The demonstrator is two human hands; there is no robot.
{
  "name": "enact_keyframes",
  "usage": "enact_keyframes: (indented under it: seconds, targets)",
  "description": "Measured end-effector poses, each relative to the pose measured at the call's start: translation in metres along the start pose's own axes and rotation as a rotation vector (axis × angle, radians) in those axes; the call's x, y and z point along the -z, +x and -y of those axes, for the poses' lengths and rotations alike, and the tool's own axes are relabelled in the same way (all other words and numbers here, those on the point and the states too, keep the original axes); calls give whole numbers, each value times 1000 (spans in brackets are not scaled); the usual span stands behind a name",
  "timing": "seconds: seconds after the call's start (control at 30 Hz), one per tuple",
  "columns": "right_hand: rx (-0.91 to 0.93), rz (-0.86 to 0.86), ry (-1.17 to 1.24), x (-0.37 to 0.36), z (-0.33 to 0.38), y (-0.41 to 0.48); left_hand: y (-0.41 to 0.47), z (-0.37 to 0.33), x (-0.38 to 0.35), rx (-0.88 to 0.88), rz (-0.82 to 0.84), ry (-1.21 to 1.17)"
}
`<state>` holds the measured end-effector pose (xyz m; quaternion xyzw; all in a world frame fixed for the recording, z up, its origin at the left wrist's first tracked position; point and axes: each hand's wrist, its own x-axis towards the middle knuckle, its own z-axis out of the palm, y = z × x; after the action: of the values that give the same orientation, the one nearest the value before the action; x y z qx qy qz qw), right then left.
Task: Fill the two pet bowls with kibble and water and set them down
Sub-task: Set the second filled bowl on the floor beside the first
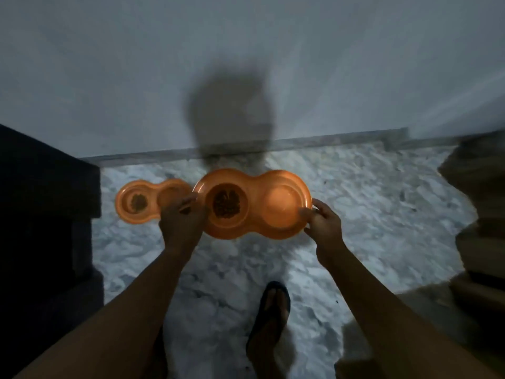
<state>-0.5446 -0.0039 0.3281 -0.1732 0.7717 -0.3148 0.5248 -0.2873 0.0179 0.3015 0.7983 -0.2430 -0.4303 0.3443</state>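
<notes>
Grasping opposite ends, the left grip and right grip hold the orange double bowl above the floor, kibble in its left well. Best lowered flat, just right of the other bowl by the wall, so nothing slops.

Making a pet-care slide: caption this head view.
Left hand and right hand hold an orange double bowl with kibble, beside a second bowl on the floor.

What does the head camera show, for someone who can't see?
The left hand and right hand hold an orange double pet bowl with kibble over a marble floor. A second orange bowl lies there, near the wall.
</notes>
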Motion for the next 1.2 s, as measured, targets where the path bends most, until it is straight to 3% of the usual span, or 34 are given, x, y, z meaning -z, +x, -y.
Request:
enact_keyframes:
  seconds: [0.2, 0.43, 0.8, 1.2]
  targets:
    - [-11, 69, -79, -61, -92, 162, 108, 125, -79, 70, -14, -56]
    - [40, 153, -183, -115, -148, 264, 187, 201, -117, 84, -35, -15]
    - [-9, 90, -219, -148, -162, 311, 224, 213, -137, 129, -2, 0]
    - [125, 66, -422, -150, -155, 268, 208, 186, -128, 56, 17, 95]
